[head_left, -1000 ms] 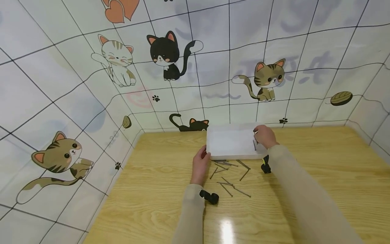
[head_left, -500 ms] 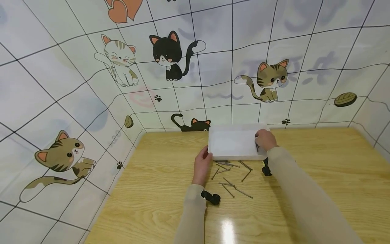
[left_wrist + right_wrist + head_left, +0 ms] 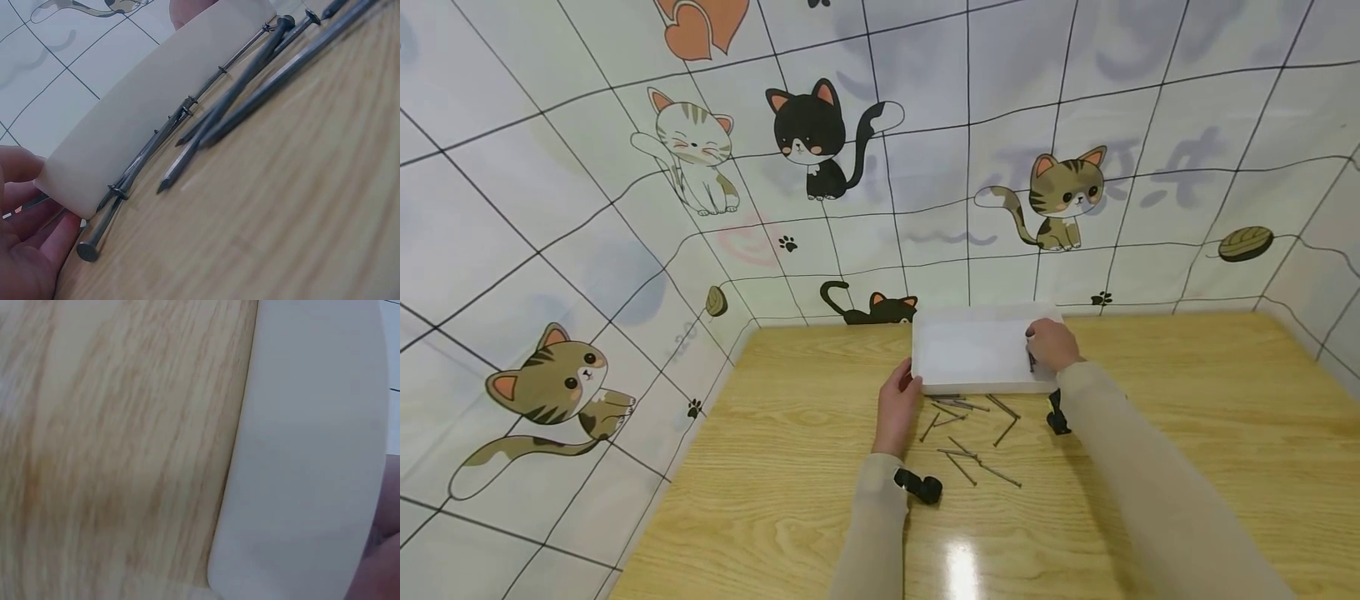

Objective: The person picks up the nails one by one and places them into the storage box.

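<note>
A shallow white tray [image 3: 973, 346] stands on the table against the back wall. My left hand [image 3: 898, 408] grips its near left corner; in the left wrist view the thumb is at the rim and the fingers [image 3: 53, 234] bend against the outer side. Inside the tray's right end, my right hand [image 3: 1055, 343] has its fingertips curled down and pinches dark nails [image 3: 1032, 362]; how many is hidden. In the right wrist view the tray wall [image 3: 300, 450] covers most of that hand. Several loose nails [image 3: 977, 458] lie on the table in front of the tray.
The wooden table [image 3: 760, 500] reaches the cat-patterned wall [image 3: 940, 192] at the back and left. More nails [image 3: 140, 153] lie close along the tray's front wall, some crossing each other. A black wrist camera [image 3: 919, 486] sits on the left sleeve.
My right hand has come slightly down and nearer within the tray's right end, and the nails at its fingertips now show closer together. The left hand stays on the corner.
</note>
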A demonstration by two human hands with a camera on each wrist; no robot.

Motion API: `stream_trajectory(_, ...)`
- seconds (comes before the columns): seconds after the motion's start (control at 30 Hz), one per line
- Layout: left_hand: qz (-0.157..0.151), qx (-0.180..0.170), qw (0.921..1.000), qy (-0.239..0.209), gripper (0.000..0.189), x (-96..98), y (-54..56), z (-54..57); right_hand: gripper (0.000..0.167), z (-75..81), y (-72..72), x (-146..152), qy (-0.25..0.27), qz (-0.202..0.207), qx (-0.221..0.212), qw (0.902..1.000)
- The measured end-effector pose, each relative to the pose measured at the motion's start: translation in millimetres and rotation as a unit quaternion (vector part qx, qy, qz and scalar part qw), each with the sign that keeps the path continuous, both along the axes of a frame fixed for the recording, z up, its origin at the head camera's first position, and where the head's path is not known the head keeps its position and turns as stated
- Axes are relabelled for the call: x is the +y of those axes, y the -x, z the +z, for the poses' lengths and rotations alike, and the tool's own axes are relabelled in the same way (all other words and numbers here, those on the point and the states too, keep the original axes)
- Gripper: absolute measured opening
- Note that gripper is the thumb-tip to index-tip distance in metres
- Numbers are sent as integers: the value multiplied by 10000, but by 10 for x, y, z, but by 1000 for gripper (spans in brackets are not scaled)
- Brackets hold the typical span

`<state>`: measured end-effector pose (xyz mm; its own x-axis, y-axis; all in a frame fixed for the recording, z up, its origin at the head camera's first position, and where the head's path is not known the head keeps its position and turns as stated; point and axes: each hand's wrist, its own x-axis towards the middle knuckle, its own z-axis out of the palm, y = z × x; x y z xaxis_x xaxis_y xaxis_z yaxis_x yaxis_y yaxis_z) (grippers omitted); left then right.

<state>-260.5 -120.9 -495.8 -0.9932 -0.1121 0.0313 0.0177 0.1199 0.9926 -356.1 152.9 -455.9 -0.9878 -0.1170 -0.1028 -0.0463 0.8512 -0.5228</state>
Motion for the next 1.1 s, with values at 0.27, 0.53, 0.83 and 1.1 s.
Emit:
stream_trajectory(0.27, 125, 140, 9996, 206, 44, 27, 5, -18, 31, 162, -81, 75, -79, 76, 370, 9993)
stream_trajectory(0.53, 147, 136, 9995, 254, 44, 3, -9, -18, 31, 340, -241, 79, -39, 236, 549, 9982)
stream_trajectory(0.83, 142, 178, 9995, 240, 44, 5, -4, -12, 31, 567, -495, 25, 192, 219, 853, 9959)
stream_trajectory(1.1, 88, 86, 9997, 223, 45, 30, -23, -40, 29, 582, -777, -5, 659, 175, 1248, 9898)
